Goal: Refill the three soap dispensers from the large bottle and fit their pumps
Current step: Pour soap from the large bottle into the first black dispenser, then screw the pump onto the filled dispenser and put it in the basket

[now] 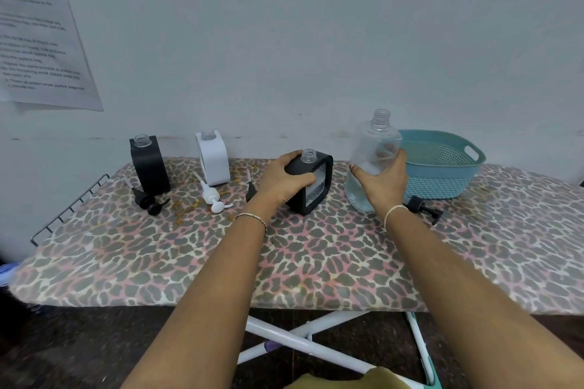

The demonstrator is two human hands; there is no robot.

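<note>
My left hand point(286, 181) grips a black square dispenser point(316, 183) with an open neck, standing at the middle of the board. My right hand point(384, 180) grips the large clear bottle point(373, 151), uncapped and upright, with some clear liquid at its bottom. Further left stand a black dispenser point(149, 164) and a white dispenser point(213, 156), both with open necks. A black pump point(150, 200) and a white pump point(213, 196) lie in front of them. Another black pump point(251, 189) lies partly hidden behind my left hand. A fourth black pump point(423, 208) lies right of my right wrist.
Everything stands on an ironing board with a leopard-print cover point(284, 262). A teal perforated basket point(439, 164) sits right behind the large bottle. A wire rack point(66, 208) ends the board on the left. The wall is close behind, with a printed sheet point(38, 35).
</note>
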